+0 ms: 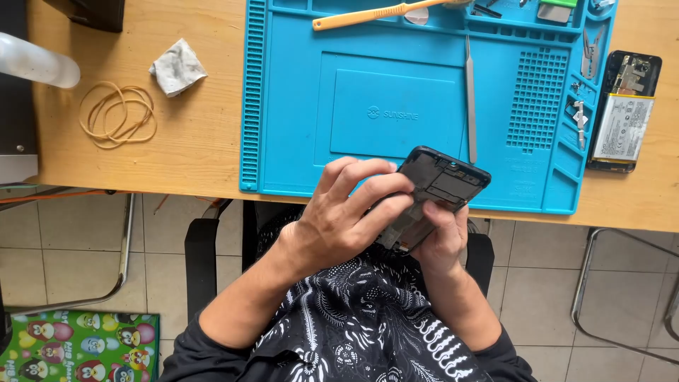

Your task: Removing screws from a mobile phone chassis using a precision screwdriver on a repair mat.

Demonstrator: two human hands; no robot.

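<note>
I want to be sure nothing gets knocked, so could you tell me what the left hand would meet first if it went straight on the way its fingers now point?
The left hand already touches the dark phone frame. Beyond it, up and right, the tweezers on the blue mat probably come first, though height above the mat is unclear.

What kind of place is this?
Likely a small phone repair bench: a blue silicone work mat with tweezers on a wooden desk, an opened phone with exposed battery alongside, both hands holding a dismantled phone.

Phone frame (442,185) half behind fingers (368,191)
</note>
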